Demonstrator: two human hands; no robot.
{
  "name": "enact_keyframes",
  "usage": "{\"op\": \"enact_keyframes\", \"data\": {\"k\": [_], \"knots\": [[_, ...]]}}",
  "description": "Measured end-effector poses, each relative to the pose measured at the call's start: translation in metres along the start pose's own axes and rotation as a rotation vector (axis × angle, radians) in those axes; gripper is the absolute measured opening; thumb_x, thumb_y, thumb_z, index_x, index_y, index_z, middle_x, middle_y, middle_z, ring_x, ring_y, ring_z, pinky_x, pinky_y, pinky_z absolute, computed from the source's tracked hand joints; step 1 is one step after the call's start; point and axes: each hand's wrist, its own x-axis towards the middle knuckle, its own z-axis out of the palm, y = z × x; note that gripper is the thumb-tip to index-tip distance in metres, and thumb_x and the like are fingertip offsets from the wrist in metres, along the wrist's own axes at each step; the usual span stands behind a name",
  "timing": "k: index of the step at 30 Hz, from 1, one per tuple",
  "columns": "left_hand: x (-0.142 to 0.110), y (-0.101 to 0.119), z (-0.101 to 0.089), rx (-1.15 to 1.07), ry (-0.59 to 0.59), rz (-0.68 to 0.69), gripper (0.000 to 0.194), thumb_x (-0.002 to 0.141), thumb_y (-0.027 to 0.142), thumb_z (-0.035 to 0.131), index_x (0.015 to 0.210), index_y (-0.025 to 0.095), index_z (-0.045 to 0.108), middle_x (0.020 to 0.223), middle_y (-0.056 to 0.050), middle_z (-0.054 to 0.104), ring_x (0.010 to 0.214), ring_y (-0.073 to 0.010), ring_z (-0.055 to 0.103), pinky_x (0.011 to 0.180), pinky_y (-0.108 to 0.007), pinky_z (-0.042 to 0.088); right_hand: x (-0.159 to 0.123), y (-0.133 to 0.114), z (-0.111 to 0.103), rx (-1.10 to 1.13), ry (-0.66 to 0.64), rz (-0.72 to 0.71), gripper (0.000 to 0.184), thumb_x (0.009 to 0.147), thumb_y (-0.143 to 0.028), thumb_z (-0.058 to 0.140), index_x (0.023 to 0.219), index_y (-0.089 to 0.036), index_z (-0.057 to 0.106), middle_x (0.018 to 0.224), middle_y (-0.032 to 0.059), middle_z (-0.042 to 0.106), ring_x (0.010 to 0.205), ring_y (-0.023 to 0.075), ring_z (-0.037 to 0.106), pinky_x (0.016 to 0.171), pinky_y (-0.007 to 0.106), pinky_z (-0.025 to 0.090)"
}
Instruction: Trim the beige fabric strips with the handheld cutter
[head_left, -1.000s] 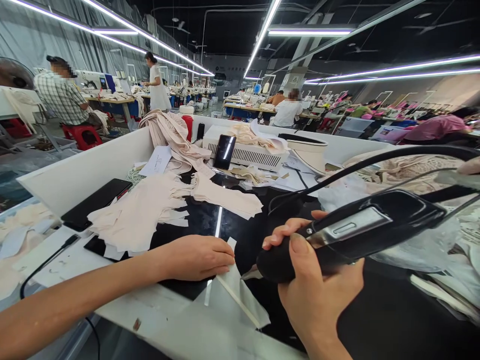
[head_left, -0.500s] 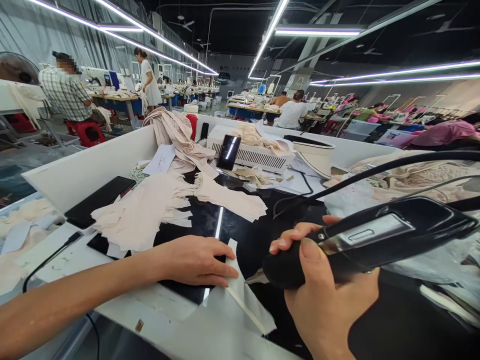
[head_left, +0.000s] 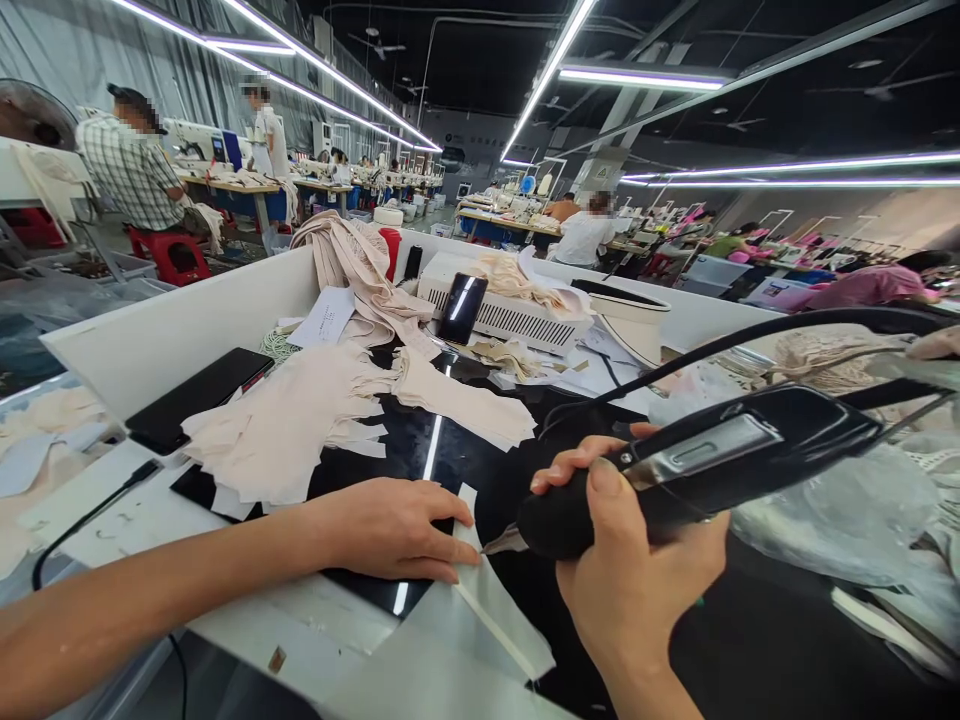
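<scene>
My right hand (head_left: 637,580) is wrapped round the black handle of a corded steam iron (head_left: 712,460), with my thumb on top near its silver plate. The iron's pointed metal tip (head_left: 510,542) is low over the black surface, close to my left fingertips. My left hand (head_left: 401,525) lies flat with fingers apart, pressing on a pale fabric piece (head_left: 506,610) that has a narrow folded band along it. The piece's near part runs toward the front edge of the table. The iron's sole is mostly hidden from me.
Stacked cream fabric pieces (head_left: 270,425) lie left of centre, beside a black tablet-like device (head_left: 195,395). A phone (head_left: 461,308) leans against a white vented box (head_left: 510,310). The iron's black hose (head_left: 735,345) arches right over a clear plastic bag (head_left: 817,510). Other people sit or stand beyond the white partition.
My left fingers have spread apart on the fabric. The iron moved right, then back left, its tip now nearer my left fingertips. The view shifted slightly; a standing person behind moved left.
</scene>
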Motion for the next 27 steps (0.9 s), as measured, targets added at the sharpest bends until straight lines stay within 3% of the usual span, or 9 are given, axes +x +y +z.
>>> {"op": "enact_keyframes", "data": {"k": [18,27], "knots": [[-0.001,-0.002,0.006,-0.044,0.037,-0.017,0.036,0.115,0.041,0.054,0.134,0.023,0.077,0.135,-0.016,0.068,0.124,-0.0276,0.069,0.108,-0.033,0.055,0.009,0.011,0.006,0.009,0.011,-0.024,0.045,0.078,-0.035,0.09,0.111,-0.026,0.062,0.08,-0.0062,0.067,0.061,0.0135,0.062,0.054,0.028,0.056],[-0.002,-0.002,0.004,-0.098,0.008,-0.065,0.035,0.114,0.041,0.057,0.135,0.021,0.077,0.138,-0.016,0.068,0.125,-0.0283,0.069,0.111,-0.035,0.054,0.007,0.025,0.001,-0.06,-0.064,-0.024,0.042,0.085,-0.04,0.088,0.113,-0.027,0.06,0.083,-0.0059,0.07,0.061,0.014,0.065,0.06,0.031,0.06]]}}
